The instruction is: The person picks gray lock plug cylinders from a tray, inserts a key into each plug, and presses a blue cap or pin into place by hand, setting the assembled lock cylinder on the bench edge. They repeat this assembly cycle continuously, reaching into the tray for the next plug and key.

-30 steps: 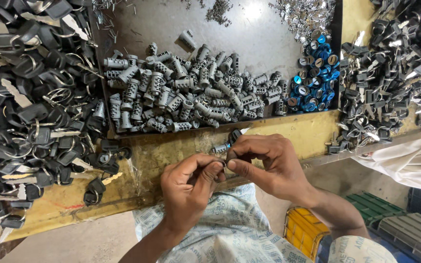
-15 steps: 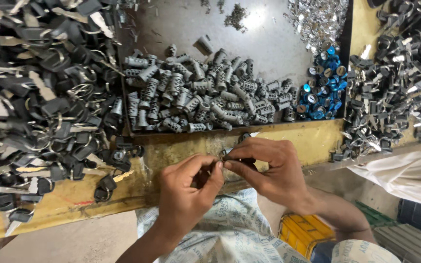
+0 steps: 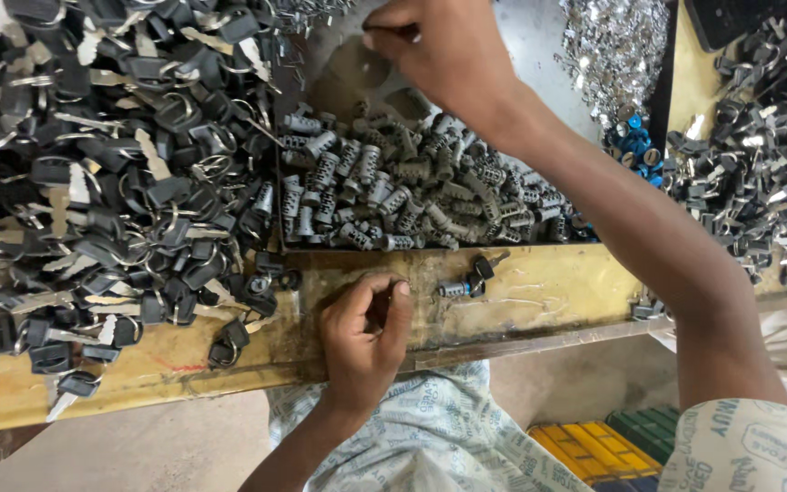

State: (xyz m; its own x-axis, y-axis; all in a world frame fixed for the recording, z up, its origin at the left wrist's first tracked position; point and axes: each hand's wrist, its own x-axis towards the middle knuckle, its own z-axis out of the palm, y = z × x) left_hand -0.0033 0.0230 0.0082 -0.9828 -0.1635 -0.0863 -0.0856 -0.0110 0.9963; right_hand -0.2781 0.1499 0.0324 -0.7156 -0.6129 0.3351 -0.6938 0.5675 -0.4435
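Change since earlier frame: both hands no longer meet over the bench edge; right arm now stretches up into the tray, left hand stays low at the edge.
Key heap: black-headed keys (image 3: 111,182) piled far left on the yellow bench (image 3: 539,296), some spilling toward the front edge.
Left hand: left hand (image 3: 366,333) rests on the bench edge, fingers curled inward, thumb and forefinger pressed close; cannot tell whether a small part sits between them.
Assembled piece: lock cylinder with black key (image 3: 465,282) lies loose on the bench, just right of the left hand, not touched.
Cylinder pile: grey lock cylinders (image 3: 412,196) heaped in the dark tray (image 3: 539,36), just beyond the bench strip.
Right hand: right hand (image 3: 434,50) over the tray's far part, fingers bent down, tips hidden; grip cannot be told.
Judgement, technique: pick one cylinder by its end, clear of neighbours, so the heap does not tumble.
Far right: blue caps (image 3: 635,146), then more metal parts (image 3: 758,173).
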